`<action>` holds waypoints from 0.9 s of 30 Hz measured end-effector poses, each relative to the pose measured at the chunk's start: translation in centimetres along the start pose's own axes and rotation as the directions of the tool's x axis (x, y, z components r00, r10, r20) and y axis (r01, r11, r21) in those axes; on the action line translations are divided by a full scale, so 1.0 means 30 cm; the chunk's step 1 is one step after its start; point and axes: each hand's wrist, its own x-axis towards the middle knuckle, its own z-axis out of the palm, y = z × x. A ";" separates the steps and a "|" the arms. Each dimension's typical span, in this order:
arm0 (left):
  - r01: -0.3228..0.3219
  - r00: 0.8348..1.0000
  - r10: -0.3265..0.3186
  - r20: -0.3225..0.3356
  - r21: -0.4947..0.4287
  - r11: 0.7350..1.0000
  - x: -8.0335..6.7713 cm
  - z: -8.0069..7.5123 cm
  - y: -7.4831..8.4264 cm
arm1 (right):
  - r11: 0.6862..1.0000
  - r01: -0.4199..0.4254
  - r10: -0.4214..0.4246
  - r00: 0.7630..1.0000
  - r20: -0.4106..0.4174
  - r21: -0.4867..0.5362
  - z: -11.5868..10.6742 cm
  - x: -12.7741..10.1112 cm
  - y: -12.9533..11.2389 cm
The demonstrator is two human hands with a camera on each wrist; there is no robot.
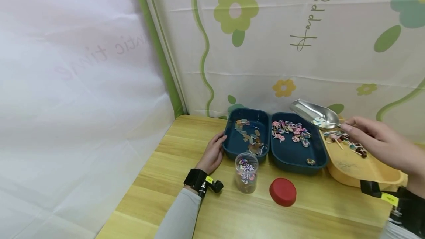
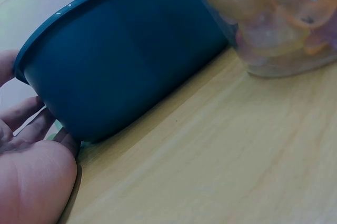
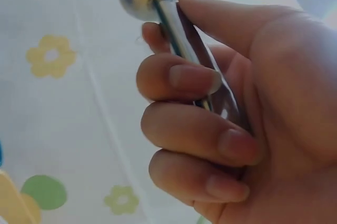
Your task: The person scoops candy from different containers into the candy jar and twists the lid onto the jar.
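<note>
So, your right hand wrapped round handle of metal scoop, held above yellow tray. Steel: stiff, light, slick, so hold handle mid-shaft. Left hand flat, fingers straight against blue tray on tabletop.

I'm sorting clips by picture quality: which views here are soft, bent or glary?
Head view: lit evenly, sharp in the middle, with wide-angle bending at the edges; the metal scoop shows a little glare. Left wrist view: the clear jar is blurred, the blue tray fairly crisp. Right wrist view: the right hand is mostly in focus, the flowered backdrop behind it soft.
</note>
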 end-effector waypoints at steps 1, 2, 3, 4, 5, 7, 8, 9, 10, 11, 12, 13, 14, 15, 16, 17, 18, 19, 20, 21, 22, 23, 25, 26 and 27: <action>-0.001 1.000 0.001 0.003 0.000 1.000 0.000 -0.001 -0.001 | 1.000 -0.001 0.001 1.000 -0.003 -0.015 -0.002 -0.003 -0.012; 0.000 1.000 0.000 0.002 0.000 1.000 -0.001 -0.001 -0.001 | 0.999 -0.004 0.004 1.000 -0.006 -0.034 -0.003 -0.006 -0.024; 0.000 1.000 0.000 0.002 -0.001 1.000 -0.001 -0.002 -0.001 | 0.999 0.001 -0.002 1.000 -0.004 -0.043 -0.004 -0.010 -0.036; 0.000 1.000 0.000 0.001 -0.001 1.000 0.000 -0.002 -0.001 | 0.999 0.007 -0.007 1.000 -0.005 -0.052 -0.004 -0.013 -0.048; 0.000 1.000 0.000 -0.001 0.000 1.000 0.000 -0.002 -0.001 | 0.998 0.017 -0.018 1.000 -0.006 -0.057 -0.004 -0.015 -0.061; -0.002 1.000 0.002 -0.004 0.001 1.000 0.003 -0.001 0.000 | 0.996 0.018 -0.019 1.000 -0.013 -0.082 0.000 -0.020 -0.091; 0.000 1.000 0.000 -0.006 0.001 1.000 0.004 -0.001 0.002 | 0.993 0.027 -0.028 1.000 -0.011 -0.112 0.002 -0.021 -0.105; 0.000 1.000 0.000 -0.006 0.003 1.000 0.005 0.000 0.003 | 0.990 0.034 -0.035 0.999 -0.006 -0.139 0.005 -0.021 -0.119; 0.000 1.000 0.000 -0.006 0.005 1.000 0.006 0.001 0.005 | 0.985 0.040 -0.041 0.999 0.000 -0.167 0.010 -0.020 -0.135; 0.000 1.000 0.000 -0.005 0.008 1.000 0.006 0.003 0.007 | 0.980 0.053 -0.051 0.999 0.015 -0.190 0.016 -0.017 -0.150; 0.000 1.000 0.000 -0.004 0.009 1.000 0.006 0.004 0.009 | 0.976 0.072 -0.067 0.997 0.033 -0.206 0.024 -0.012 -0.166; 0.001 1.000 -0.001 -0.004 0.010 1.000 0.006 0.005 0.011 | 0.970 0.102 -0.092 0.994 0.055 -0.219 0.033 -0.006 -0.180; 0.000 1.000 0.000 -0.005 0.010 1.000 0.006 0.006 0.012 | 0.965 0.125 -0.110 0.991 0.080 -0.230 0.044 0.003 -0.194; -0.001 1.000 0.001 -0.006 0.009 1.000 0.006 0.006 0.013 | 0.963 0.140 -0.120 0.988 0.100 -0.229 0.058 0.011 -0.208; -0.001 1.000 0.001 -0.006 0.007 1.000 0.006 0.007 0.014 | 0.960 0.157 -0.131 0.984 0.123 -0.231 0.071 0.020 -0.221; -0.001 1.000 0.001 -0.007 0.006 1.000 0.005 0.006 0.014 | 0.958 0.163 -0.129 0.980 0.152 -0.236 0.083 0.029 -0.232; -0.001 1.000 0.001 -0.009 0.003 1.000 0.005 0.006 0.014 | 0.958 0.162 -0.121 0.976 0.180 -0.238 0.094 0.037 -0.242; 0.000 1.000 0.000 -0.009 0.002 1.000 0.005 0.005 0.013 | 0.956 0.150 -0.098 0.974 0.206 -0.253 0.104 0.043 -0.251; 0.000 1.000 0.000 -0.009 0.001 1.000 0.006 0.004 0.011 | 0.954 0.138 -0.075 0.970 0.232 -0.268 0.112 0.048 -0.259; 0.000 1.000 0.000 -0.008 0.002 1.000 0.006 0.002 0.009 | 0.953 0.127 -0.055 0.965 0.256 -0.275 0.117 0.052 -0.265; 0.002 1.000 -0.002 -0.008 0.002 1.000 0.007 0.001 0.008 | 0.953 0.114 -0.033 0.960 0.278 -0.282 0.121 0.055 -0.269; 0.003 1.000 -0.003 -0.008 0.001 1.000 0.007 0.000 0.006 | 0.953 0.101 -0.012 0.955 0.295 -0.287 0.124 0.057 -0.273; 0.004 1.000 -0.004 -0.009 0.001 1.000 0.008 -0.002 0.003 | 0.950 0.096 -0.002 0.953 0.303 -0.297 0.129 0.056 -0.276; 0.005 1.000 -0.005 -0.009 0.000 1.000 0.009 -0.003 0.001 | 0.947 0.090 0.006 0.955 0.298 -0.309 0.130 0.055 -0.277; 0.006 1.000 -0.006 -0.010 0.000 1.000 0.008 -0.004 0.000 | 0.944 0.084 0.013 0.956 0.293 -0.318 0.132 0.053 -0.277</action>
